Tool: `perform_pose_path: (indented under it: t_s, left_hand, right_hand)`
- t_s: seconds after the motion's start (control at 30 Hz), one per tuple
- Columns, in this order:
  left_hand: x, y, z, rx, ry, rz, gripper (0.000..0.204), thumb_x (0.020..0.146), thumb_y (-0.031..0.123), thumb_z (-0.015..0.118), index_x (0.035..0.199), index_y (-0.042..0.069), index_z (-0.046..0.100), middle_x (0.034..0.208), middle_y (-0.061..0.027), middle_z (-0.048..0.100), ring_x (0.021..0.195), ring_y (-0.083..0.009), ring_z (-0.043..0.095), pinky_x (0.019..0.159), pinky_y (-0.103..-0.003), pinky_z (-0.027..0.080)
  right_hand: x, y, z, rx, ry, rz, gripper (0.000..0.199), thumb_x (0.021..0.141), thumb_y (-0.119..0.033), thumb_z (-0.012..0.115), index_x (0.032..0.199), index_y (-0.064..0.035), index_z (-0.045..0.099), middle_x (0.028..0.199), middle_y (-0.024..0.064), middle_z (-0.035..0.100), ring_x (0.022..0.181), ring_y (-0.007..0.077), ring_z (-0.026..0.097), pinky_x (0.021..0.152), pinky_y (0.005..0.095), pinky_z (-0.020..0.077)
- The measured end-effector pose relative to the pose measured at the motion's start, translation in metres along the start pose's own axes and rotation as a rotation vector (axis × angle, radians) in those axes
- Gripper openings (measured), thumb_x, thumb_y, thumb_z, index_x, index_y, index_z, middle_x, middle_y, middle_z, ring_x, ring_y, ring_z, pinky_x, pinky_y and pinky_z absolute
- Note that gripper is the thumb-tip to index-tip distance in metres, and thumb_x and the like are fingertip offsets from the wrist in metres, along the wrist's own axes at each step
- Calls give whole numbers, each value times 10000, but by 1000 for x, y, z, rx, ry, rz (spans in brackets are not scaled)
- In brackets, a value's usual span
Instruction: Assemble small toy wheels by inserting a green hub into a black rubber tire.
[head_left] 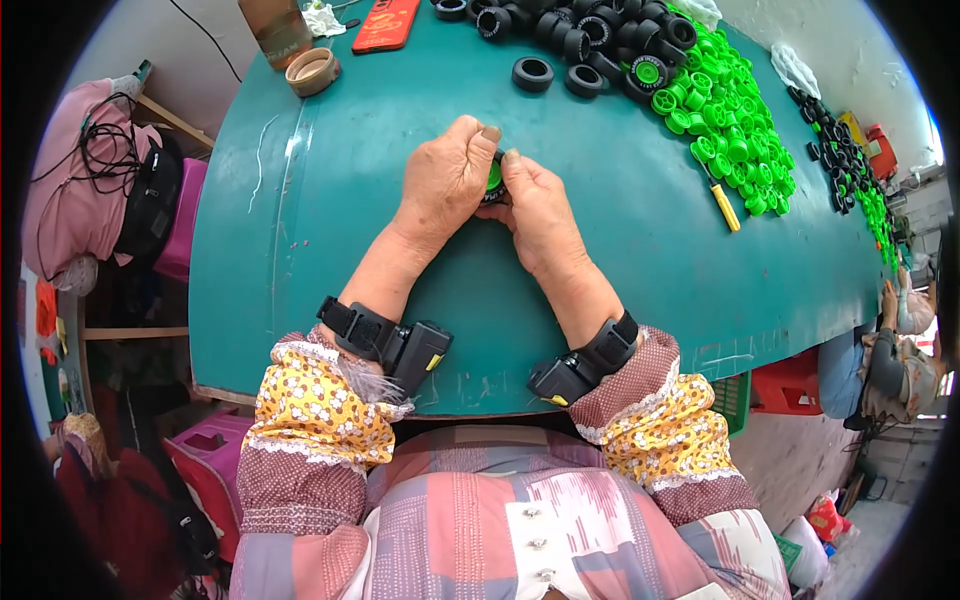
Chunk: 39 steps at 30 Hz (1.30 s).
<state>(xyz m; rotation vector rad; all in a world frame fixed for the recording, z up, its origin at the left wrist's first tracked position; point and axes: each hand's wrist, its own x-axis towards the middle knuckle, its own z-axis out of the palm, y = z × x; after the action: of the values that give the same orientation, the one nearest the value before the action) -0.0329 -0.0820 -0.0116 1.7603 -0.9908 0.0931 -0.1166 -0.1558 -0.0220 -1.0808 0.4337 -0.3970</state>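
Over the middle of the green table, both my hands close round one small toy wheel [494,178], a black tyre with a bright green hub inside it. My left hand [447,175] grips it from the left, thumb pressed along its upper edge. From the other side my right hand [538,210] holds it with the thumb on the rim and the fingers curled beneath. Much of the wheel is hidden by the fingers, so I cannot tell how far the hub sits in the tyre.
Loose black tyres [584,81] lie beyond my hands, beside a heap of green hubs [738,140]. A yellow-handled screwdriver [725,208] rests by the heap. At the far left are a red phone [386,24] and a round tan lid [313,72]. Another person [905,365] sits far right.
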Motion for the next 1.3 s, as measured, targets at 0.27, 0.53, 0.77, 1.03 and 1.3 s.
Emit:
perform_pose_path:
  t_s: [0.27, 0.53, 0.77, 1.03, 1.3]
  left_hand:
    - [1, 4, -3, -63, 21, 3, 234, 863, 245, 467, 748, 42, 491, 571, -174, 507, 553, -364, 522, 468, -396, 397]
    - [-2, 4, -2, -102, 28, -7, 217, 882, 184, 460, 743, 19, 485, 573, -92, 433, 518, -143, 395, 478, -287, 367]
    - [2, 2, 3, -120, 165, -73, 316, 867, 305, 482, 712, 30, 501, 543, -155, 495, 504, -311, 485, 467, -358, 390]
    - [2, -15, 0, -100, 167, -197, 474, 865, 399, 473, 610, 0, 480, 493, -119, 421, 456, -198, 367, 449, -323, 351]
    - [2, -10, 2, -231, 82, -176, 495, 861, 424, 475, 644, -19, 519, 494, -95, 429, 480, -138, 380, 458, -312, 365]
  right_hand:
    - [-3, -4, 1, 53, -48, -37, 298, 917, -275, 411, 871, -20, 558, 761, 20, 553, 639, 92, 507, 578, 241, 456]
    - [-5, -4, 2, 128, -51, -5, 300, 911, -295, 426, 871, -31, 564, 741, 11, 555, 626, 87, 511, 577, 237, 458]
    - [-1, 8, 13, 75, 44, -211, 294, 904, -269, 448, 880, 0, 565, 740, 25, 567, 645, 90, 526, 586, 223, 452]
    - [-8, 9, 15, 14, 6, -44, 262, 889, -228, 482, 919, 19, 563, 786, 43, 582, 660, 101, 543, 601, 227, 454]
    - [-3, 2, 7, -69, -4, -90, 284, 875, -275, 508, 947, -6, 560, 804, 39, 579, 681, 98, 547, 612, 216, 461]
